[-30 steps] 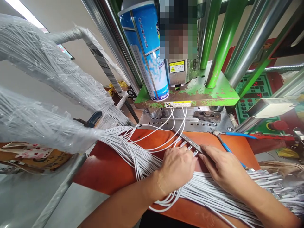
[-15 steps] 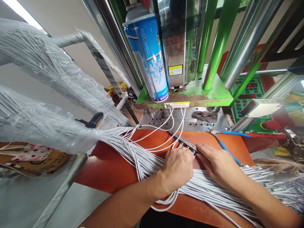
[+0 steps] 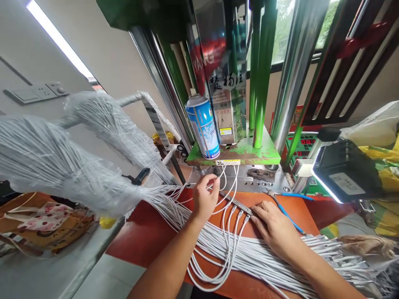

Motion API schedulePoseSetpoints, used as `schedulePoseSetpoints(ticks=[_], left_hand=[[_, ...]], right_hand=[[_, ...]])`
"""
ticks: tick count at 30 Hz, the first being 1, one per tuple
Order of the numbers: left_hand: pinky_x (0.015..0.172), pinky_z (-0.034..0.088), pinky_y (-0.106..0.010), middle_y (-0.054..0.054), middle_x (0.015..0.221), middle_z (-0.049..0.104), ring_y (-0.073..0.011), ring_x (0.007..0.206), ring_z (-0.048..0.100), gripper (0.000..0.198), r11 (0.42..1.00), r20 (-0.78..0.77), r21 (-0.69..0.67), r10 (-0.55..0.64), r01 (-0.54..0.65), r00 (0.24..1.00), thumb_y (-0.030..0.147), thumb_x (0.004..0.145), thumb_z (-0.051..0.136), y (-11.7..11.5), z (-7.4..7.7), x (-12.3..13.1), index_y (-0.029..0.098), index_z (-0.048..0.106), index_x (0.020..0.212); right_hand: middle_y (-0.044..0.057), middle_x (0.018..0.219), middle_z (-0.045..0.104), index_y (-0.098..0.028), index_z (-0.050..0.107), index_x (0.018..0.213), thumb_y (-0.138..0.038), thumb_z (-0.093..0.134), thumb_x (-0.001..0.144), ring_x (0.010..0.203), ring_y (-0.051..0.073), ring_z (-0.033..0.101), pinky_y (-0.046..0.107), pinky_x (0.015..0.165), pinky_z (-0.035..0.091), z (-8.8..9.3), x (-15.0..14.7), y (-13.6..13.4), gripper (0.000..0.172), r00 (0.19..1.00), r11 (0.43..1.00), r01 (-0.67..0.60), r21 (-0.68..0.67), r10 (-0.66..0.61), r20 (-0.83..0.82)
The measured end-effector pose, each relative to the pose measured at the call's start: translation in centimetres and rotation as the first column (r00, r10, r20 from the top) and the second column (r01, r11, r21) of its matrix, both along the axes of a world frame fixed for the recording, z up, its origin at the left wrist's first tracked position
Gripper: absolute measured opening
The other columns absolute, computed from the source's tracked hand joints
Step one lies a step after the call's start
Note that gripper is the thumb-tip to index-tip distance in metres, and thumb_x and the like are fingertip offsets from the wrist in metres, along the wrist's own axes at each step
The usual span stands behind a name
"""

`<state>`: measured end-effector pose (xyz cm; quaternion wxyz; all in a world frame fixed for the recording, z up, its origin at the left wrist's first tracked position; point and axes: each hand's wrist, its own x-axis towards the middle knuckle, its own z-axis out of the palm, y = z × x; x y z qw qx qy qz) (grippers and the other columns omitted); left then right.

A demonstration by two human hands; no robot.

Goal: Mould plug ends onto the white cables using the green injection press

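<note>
My left hand [image 3: 205, 197] is raised near the front of the green press machine [image 3: 237, 151], its fingers pinched on a white cable [image 3: 222, 182] that loops out of the mould plate [image 3: 249, 176]. My right hand [image 3: 272, 228] lies flat on the orange table [image 3: 140, 232], fingertips pressing on a thin metal bar [image 3: 238, 204] that holds several cable plug ends. A thick spread of white cables [image 3: 249, 253] runs under both forearms. Several loose loops hang toward the table's near edge.
Two plastic-wrapped bundles of white cables [image 3: 62, 166] hang on a rack at the left. A blue spray can [image 3: 202, 126] stands on the green press base. Blue-handled pliers [image 3: 286, 203] lie right of the bar. A black lamp [image 3: 346, 170] and a red-and-green control panel [image 3: 299, 145] sit at the right.
My left hand left the bar and moved up toward the mould, taking hold of a cable. The right hand stayed on the bar. The camera pulled back and tilted up.
</note>
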<state>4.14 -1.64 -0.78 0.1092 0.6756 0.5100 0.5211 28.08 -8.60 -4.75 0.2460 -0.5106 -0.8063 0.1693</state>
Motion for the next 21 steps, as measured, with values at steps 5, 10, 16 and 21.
schedulePoseSetpoints(ticks=[5, 10, 16, 21], left_hand=[[0.097, 0.049, -0.037, -0.011, 0.114, 0.067, -0.0248, 0.109, 0.065, 0.056, 0.978, -0.078, -0.208, -0.004, -0.012, 0.997, 0.049, 0.083, 0.077, 2.0, -0.9, 1.2, 0.018, 0.056, 0.125], [0.075, 0.049, -0.032, -0.003, 0.085, 0.065, -0.0212, 0.08, 0.064, 0.066, 0.87, -0.177, -0.493, -0.139, 0.034, 0.974, 0.058, 0.071, 0.084, 4.5, 0.3, 3.0, 0.017, 0.057, 0.116], [0.072, 0.05, -0.029, -0.004, 0.085, 0.069, -0.0173, 0.074, 0.067, 0.074, 0.593, 0.288, -0.702, -0.272, 0.396, 0.918, 0.05, 0.061, 0.094, 7.8, 0.5, 2.5, 0.017, 0.052, 0.112], [0.088, 0.054, -0.039, -0.015, 0.097, 0.076, -0.0246, 0.087, 0.076, 0.06, 0.171, 0.696, -0.615, -0.34, 0.769, 0.632, 0.057, 0.07, 0.088, 9.6, 2.0, 0.9, 0.016, 0.057, 0.1]], right_hand=[[0.009, 0.101, 0.059, -0.022, 0.064, 0.103, -0.04, 0.035, 0.108, 0.096, 0.025, 0.058, 0.046, 0.09, 0.05, -0.4, 0.1, 0.0, 0.035, 0.998, 1.0, 0.001, -0.027, -0.003, -0.055], [0.009, 0.112, 0.063, -0.026, 0.063, 0.119, -0.044, 0.036, 0.108, 0.102, 0.023, 0.063, 0.042, 0.092, 0.054, -0.1, 1.0, 0.5, 0.034, 0.994, 1.0, 0.017, -0.008, -0.018, -0.104], [0.018, 0.139, 0.059, -0.015, 0.057, 0.137, -0.045, 0.045, 0.103, 0.131, 0.034, 0.052, 0.052, 0.113, 0.043, 3.7, 0.9, 9.8, 0.047, 0.991, 0.956, 0.123, 0.268, -0.102, -0.092], [0.015, 0.121, 0.067, -0.017, 0.068, 0.113, -0.034, 0.049, 0.103, 0.114, 0.029, 0.062, 0.047, 0.101, 0.05, 5.7, -0.6, 20.1, 0.027, 0.986, 0.966, 0.154, 0.206, -0.137, -0.096]])
